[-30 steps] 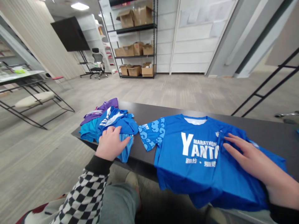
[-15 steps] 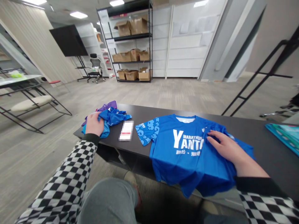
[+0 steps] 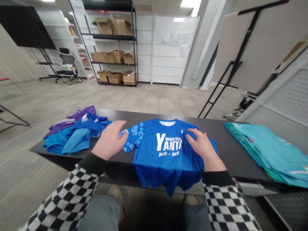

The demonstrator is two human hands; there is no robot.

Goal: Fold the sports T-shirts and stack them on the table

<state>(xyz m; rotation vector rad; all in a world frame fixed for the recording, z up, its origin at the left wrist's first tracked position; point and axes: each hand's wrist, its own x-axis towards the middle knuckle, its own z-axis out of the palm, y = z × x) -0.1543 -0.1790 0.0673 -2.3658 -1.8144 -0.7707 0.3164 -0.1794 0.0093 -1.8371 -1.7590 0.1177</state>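
A blue short-sleeved T-shirt (image 3: 157, 163) with white "MARATHON" lettering lies spread, front up, on the dark table (image 3: 237, 160). Its lower part hangs over the front edge. My left hand (image 3: 111, 140) is open, thumb and fingers apart, just left of the patterned sleeve (image 3: 134, 134); nothing is in it. Over the shirt's right side is my right hand (image 3: 203, 147), also open with thumb and fingers apart. Whether it touches the cloth I cannot tell. It covers the end of the lettering and part of the right sleeve.
A crumpled heap of blue and purple clothes (image 3: 77, 136) sits at the table's left end. Flat turquoise garments (image 3: 271, 150) are stacked at the right. Beyond the table stand a shelf rack with cardboard boxes (image 3: 115, 78), an office chair (image 3: 67, 65) and a board on a black stand (image 3: 231, 77).
My left hand has left the clothes heap and moved right, beside the shirt's sleeve. My right hand stays over the shirt. The view has turned right, showing more of the turquoise stack.
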